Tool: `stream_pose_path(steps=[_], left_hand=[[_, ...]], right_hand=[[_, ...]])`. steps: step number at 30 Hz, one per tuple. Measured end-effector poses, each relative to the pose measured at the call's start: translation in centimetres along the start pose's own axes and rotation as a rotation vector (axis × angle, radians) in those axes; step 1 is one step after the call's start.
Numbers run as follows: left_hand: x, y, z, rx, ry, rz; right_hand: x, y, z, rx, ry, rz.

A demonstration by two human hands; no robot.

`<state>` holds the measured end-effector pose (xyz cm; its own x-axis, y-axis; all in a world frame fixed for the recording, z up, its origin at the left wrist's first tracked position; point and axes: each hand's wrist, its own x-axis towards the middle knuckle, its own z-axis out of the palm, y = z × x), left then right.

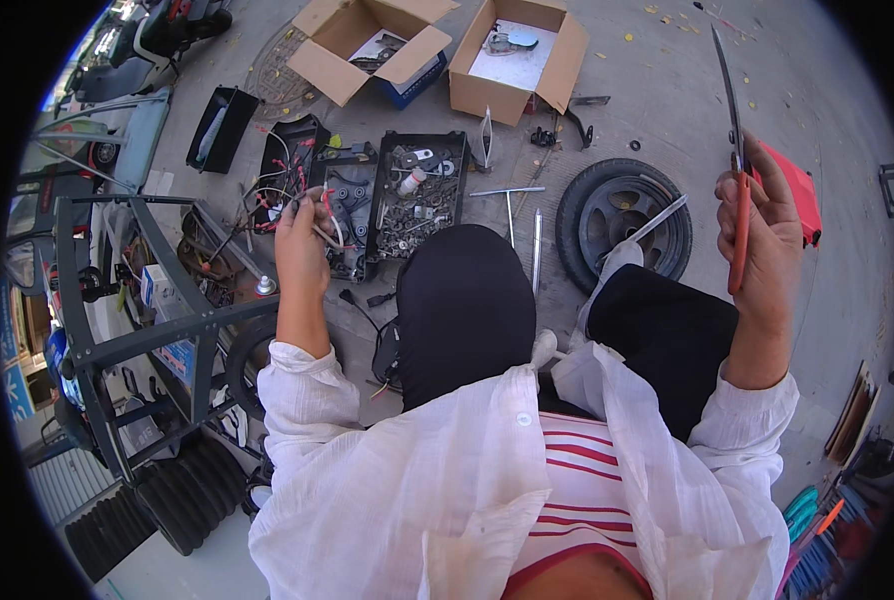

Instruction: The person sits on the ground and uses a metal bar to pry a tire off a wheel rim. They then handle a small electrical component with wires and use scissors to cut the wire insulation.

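My right hand (775,245) is raised at the right, wrapped round a pair of scissors (740,230) with orange-red handles. Their long dark blades point up and away from me, and whether they are parted is hard to tell. At the left, my left hand (302,250) pinches a thin cable (335,218) with red and whitish parts. More wires with red connectors (279,165) run from beside these fingers toward a black bin. The scissors and the cable are far apart. Part of the cable is hidden by my fingers.
A black tray (466,190) of nuts, bolts and brackets lies ahead, with a T-handle wrench (509,192) beside it. A small wheel (564,222) rests on the ground. Two open cardboard boxes (562,75) stand farther off. A dark metal frame (147,340) fills the left.
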<state>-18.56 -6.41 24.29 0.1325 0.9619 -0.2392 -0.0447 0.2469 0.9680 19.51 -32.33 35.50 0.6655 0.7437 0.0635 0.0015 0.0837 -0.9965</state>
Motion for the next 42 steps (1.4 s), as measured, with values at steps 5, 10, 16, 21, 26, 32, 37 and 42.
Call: stream_pose_path(steps=[5, 10, 16, 21, 26, 32, 37, 42], left_hand=[[-3.7, -10.5, -12.1, 0.615, 0.191, -0.082], [-5.5, -15.3, -13.2, 0.663, 0.143, -0.384], [-5.7, -17.2, -13.2, 0.548, -0.019, -0.503], [-6.0, -15.8, -12.2, 0.674, -0.064, -0.449], [-7.0, -16.9, -13.3, 0.682, -0.071, -0.367], [-7.7, -17.4, -14.1, 0.706, -0.086, -0.36], [-8.0, -17.3, -14.0, 0.704, -0.091, -0.325], [-7.9, -15.4, -12.9, 0.705, -0.122, -0.386]], right_hand=[[0.6, 1.0, 0.7, -0.074, -0.029, 0.105], [1.3, 2.4, 0.8, -0.192, -0.025, 0.115], [2.3, 3.4, 2.4, -0.221, -0.06, 0.155], [2.6, 3.4, 3.7, -0.251, -0.098, 0.155], [2.7, 3.6, 5.0, -0.177, -0.137, 0.152], [2.1, 3.0, 6.3, -0.173, -0.137, 0.136], [2.0, 3.0, 6.7, -0.155, -0.14, 0.14], [1.6, 2.5, 7.5, -0.168, -0.099, 0.165]])
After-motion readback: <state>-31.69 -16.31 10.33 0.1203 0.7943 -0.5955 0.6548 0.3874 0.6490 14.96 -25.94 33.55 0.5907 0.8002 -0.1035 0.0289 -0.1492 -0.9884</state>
